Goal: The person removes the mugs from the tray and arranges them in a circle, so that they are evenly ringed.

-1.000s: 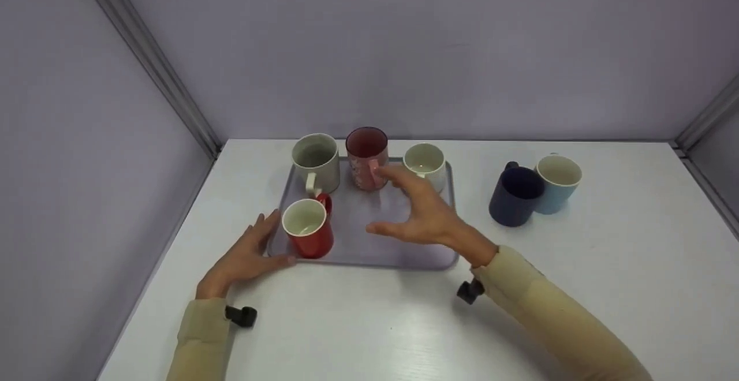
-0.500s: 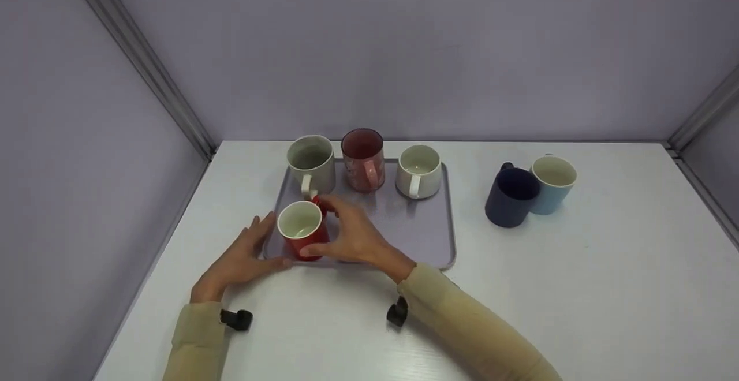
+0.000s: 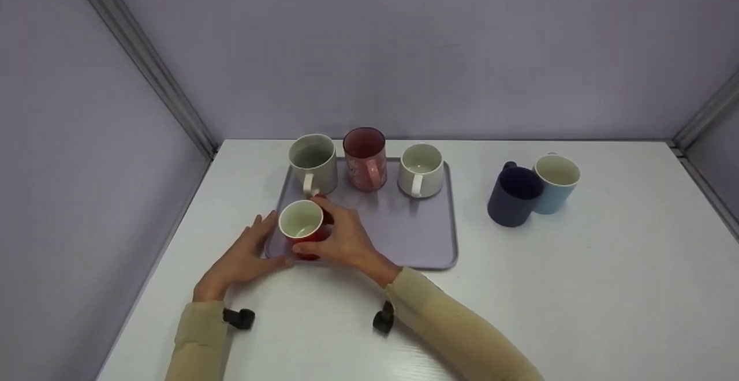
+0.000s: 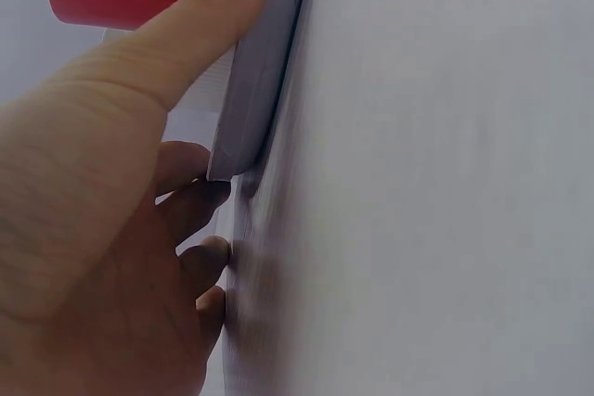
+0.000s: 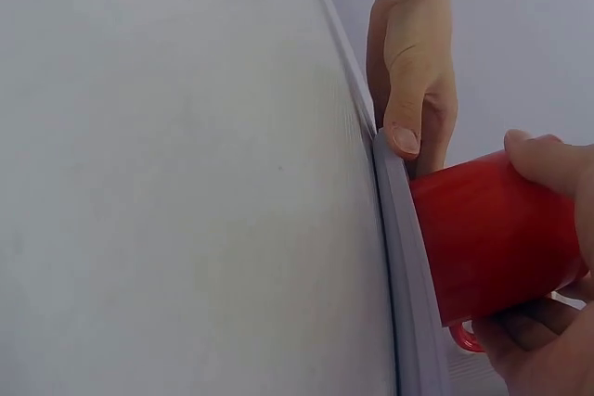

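The near left corner of a lilac tray is touched by the spread, relaxed fingers of a left hand. Just right of them, a red mug is grasped at the tray's corner by the curled fingers of a right hand. Beyond those fingers, grey, pink and white mugs are lined up; well to their right, navy and light blue mugs are seen on the counter.
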Demonstrator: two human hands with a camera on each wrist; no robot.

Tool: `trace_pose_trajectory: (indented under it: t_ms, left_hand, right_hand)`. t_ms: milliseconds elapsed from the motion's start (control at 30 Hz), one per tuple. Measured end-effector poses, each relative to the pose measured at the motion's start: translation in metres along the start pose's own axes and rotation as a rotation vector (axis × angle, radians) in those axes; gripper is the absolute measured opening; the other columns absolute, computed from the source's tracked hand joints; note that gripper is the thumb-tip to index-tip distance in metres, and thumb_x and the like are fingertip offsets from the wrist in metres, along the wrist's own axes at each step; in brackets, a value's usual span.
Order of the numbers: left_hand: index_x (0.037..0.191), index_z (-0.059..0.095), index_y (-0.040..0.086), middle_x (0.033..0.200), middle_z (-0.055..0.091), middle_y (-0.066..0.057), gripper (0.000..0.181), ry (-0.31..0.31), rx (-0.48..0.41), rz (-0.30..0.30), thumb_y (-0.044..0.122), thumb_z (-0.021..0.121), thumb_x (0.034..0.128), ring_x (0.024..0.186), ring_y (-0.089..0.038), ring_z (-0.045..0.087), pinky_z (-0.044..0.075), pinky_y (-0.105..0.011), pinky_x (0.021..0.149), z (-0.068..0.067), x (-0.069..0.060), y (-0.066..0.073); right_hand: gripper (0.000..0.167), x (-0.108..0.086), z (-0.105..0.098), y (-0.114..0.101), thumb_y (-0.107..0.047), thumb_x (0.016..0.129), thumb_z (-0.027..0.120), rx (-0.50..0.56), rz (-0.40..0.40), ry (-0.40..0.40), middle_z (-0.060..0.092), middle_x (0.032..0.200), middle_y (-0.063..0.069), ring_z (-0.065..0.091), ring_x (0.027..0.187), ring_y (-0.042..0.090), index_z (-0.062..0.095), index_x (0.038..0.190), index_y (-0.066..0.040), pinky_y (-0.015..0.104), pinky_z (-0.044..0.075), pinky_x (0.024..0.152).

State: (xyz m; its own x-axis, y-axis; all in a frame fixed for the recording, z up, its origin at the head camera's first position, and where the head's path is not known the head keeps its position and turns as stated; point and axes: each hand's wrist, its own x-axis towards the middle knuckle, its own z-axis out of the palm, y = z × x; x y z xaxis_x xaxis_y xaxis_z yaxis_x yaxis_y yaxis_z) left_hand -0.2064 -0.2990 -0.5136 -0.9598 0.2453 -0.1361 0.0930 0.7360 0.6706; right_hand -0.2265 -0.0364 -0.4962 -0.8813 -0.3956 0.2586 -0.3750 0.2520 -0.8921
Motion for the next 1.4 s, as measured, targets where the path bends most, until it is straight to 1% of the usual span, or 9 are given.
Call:
trace_pose_trajectory:
  t_ms: [67,233,333,600,733,967,1133,1233,1400]
  left_hand:
    - [0.173,0.022,0.019,0.179,0.021,-0.012,0.116,-0.003,0.001,0.009,0.058,0.087,0.0848,0.168,-0.036,-0.001,0.000,-0.066,0.134,0.001,0.000,0.001]
    - [0.172,0.022,0.012,0.177,0.024,-0.017,0.116,0.004,-0.001,0.050,0.053,0.088,0.0854,0.167,-0.039,0.000,-0.002,-0.064,0.134,0.003,0.002,0.001]
    - [0.172,0.022,0.014,0.177,0.023,-0.016,0.116,0.002,0.001,0.042,0.054,0.088,0.0855,0.167,-0.038,0.000,-0.001,-0.063,0.134,0.004,0.002,0.001]
    - [0.171,0.021,0.010,0.177,0.021,-0.019,0.116,0.000,-0.010,0.057,0.051,0.088,0.0865,0.167,-0.040,-0.001,-0.003,-0.063,0.134,0.001,0.002,-0.002]
    - [0.172,0.019,0.011,0.178,0.017,-0.017,0.117,-0.017,-0.011,0.054,0.054,0.086,0.0870,0.167,-0.039,-0.003,-0.003,-0.061,0.135,0.000,0.001,-0.002]
    - [0.172,0.017,0.009,0.178,0.014,-0.020,0.117,-0.023,-0.013,0.049,0.053,0.086,0.0876,0.167,-0.041,-0.004,-0.003,-0.063,0.134,-0.002,-0.001,-0.003]
    - [0.172,0.016,0.010,0.179,0.011,-0.018,0.118,-0.029,-0.025,0.046,0.055,0.085,0.0877,0.167,-0.041,-0.005,-0.004,-0.064,0.134,-0.004,-0.001,-0.004]
    - [0.172,0.016,0.011,0.179,0.011,-0.017,0.118,-0.032,-0.032,0.038,0.056,0.085,0.0876,0.167,-0.040,-0.006,-0.004,-0.063,0.134,-0.004,0.000,-0.004]
    - [0.173,0.016,0.014,0.180,0.008,-0.016,0.118,-0.039,-0.030,0.015,0.058,0.084,0.0873,0.166,-0.042,-0.007,-0.004,-0.065,0.133,-0.004,-0.001,-0.002]
  right_hand:
    - [0.084,-0.001,-0.001,0.000,-0.031,0.076,0.100,-0.008,-0.001,0.014,0.074,0.132,0.002,0.074,0.116,0.020,0.060,0.148,-0.013,0.027,0.059,0.104]
    - [0.089,-0.004,-0.005,0.000,-0.028,0.074,0.101,0.016,-0.025,0.042,0.075,0.132,0.008,0.075,0.115,0.027,0.060,0.149,-0.007,0.031,0.060,0.104]
    - [0.090,-0.006,-0.008,-0.002,-0.026,0.073,0.101,0.032,-0.036,0.063,0.075,0.131,0.009,0.076,0.115,0.031,0.059,0.150,-0.006,0.032,0.060,0.103]
    - [0.080,-0.018,-0.024,-0.013,-0.025,0.071,0.102,0.064,-0.110,0.091,0.076,0.125,0.010,0.076,0.113,0.029,0.066,0.140,-0.008,0.036,0.062,0.102]
    - [0.077,-0.030,-0.041,-0.018,-0.026,0.069,0.103,0.077,-0.146,0.109,0.077,0.123,0.006,0.076,0.112,0.024,0.069,0.137,-0.011,0.039,0.063,0.101]
    - [0.078,-0.057,-0.075,-0.028,-0.033,0.069,0.103,0.035,-0.165,0.118,0.077,0.123,-0.003,0.075,0.112,0.018,0.070,0.138,-0.019,0.039,0.062,0.101]
    - [0.082,-0.075,-0.101,-0.027,-0.030,0.069,0.103,0.001,-0.185,0.119,0.076,0.127,-0.005,0.073,0.115,0.016,0.067,0.141,-0.015,0.039,0.062,0.102]
    - [0.084,-0.086,-0.117,-0.024,-0.027,0.069,0.102,-0.007,-0.189,0.117,0.075,0.129,-0.003,0.072,0.117,0.018,0.065,0.143,-0.008,0.038,0.062,0.102]
    - [0.085,-0.102,-0.146,-0.016,-0.019,0.070,0.099,-0.003,-0.195,0.106,0.073,0.131,-0.001,0.071,0.117,0.021,0.062,0.145,-0.008,0.034,0.061,0.102]
